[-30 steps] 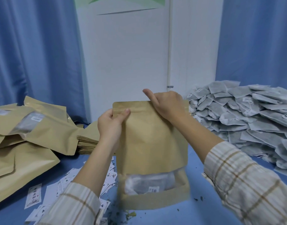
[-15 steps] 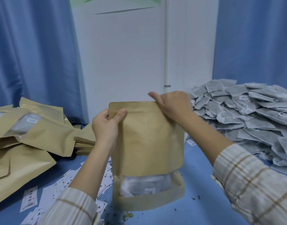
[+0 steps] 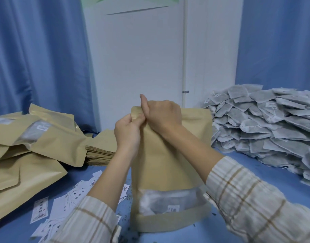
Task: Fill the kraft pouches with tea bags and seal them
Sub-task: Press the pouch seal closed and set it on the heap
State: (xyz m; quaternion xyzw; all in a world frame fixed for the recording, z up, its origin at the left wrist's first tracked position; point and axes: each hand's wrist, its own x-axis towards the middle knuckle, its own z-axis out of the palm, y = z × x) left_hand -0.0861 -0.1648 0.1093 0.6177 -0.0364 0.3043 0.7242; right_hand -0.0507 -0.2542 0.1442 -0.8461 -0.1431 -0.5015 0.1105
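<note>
While the pouch [image 3: 168, 155] stands upright on the blue counter [image 3: 255, 181] in front of me, the head view, the only one I have, shows both of my hands up at its top-left corner: my left hand [image 3: 128, 132] has its grip pinched on the top edge, thumb in front, and my right hand [image 3: 161, 116] is clenched on the same strip just beside it, thumb raised above the rim. Through the clear window [image 3: 168, 200] low on the pouch I can make out grey tea bags and a small white label, so I judge this pouch filled and its seal in progress, starting from the left end; the rest of the top edge to the right looks flat, but I cannot tell whether it is pressed shut. To my left lies a heap of other kraft pouches [image 3: 33, 142], at least one showing contents through its window, which I take as finished work, beside a flat stack of empty pouches [image 3: 99, 148]. To my right a large pile of loose tea bags [image 3: 264, 123] is waiting, well apart from the pouch, so much filling is left. Small printed paper slips [image 3: 75, 195] lie scattered near my left sleeve [image 3: 87, 223].
</note>
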